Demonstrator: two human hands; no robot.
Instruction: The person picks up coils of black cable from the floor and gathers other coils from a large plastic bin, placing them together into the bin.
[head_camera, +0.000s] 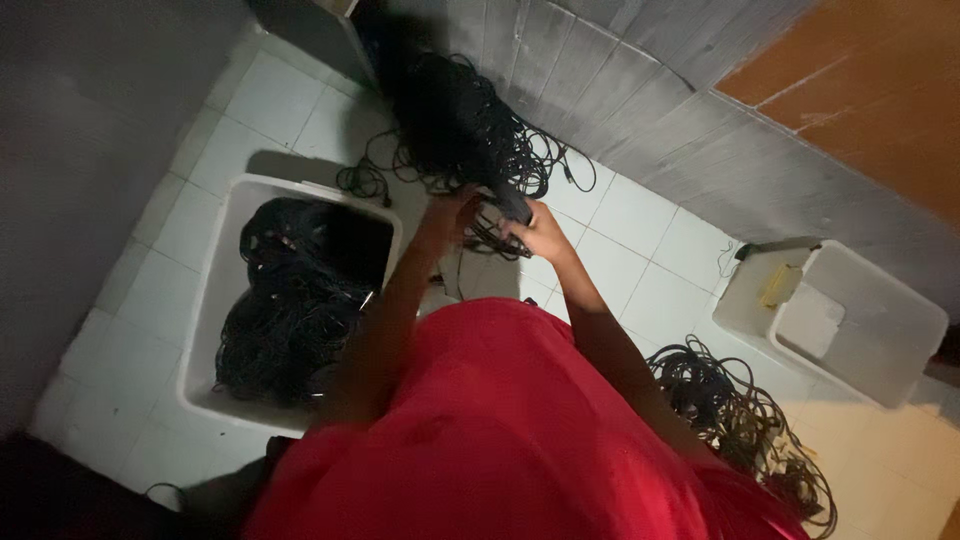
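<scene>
hands are working a tangle of black cables w/ the person in the red top (500, 440) bending over a white tiled floor (640, 215). left hand (452, 215) is gripping into loose loops of the cable bundle (492, 228), fingers curled round strands, tho blur is making the exact grasp hard to read. right hand (540, 235) is closing round a dark block-like piece (512, 204), prob an adapter or plug, sitting at the near edge of the big cable pile (460, 120) that is leaning against the grey wall (640, 110). a white bin (215, 290) to the left is holding more coiled black cable; a second white bin (870, 330) on the right is lying tipped, w/ a yellowish item (780, 285) just beside it; another loose coil (740, 410) is sprawling on the floor near the right elbow. judging from this, doing it well is meaning: keeping the block end pinned in the right hand, feeding slack w/ the left, following one lead at a time & not yanking, since pulling is likely tightening knots in the pile.
</scene>
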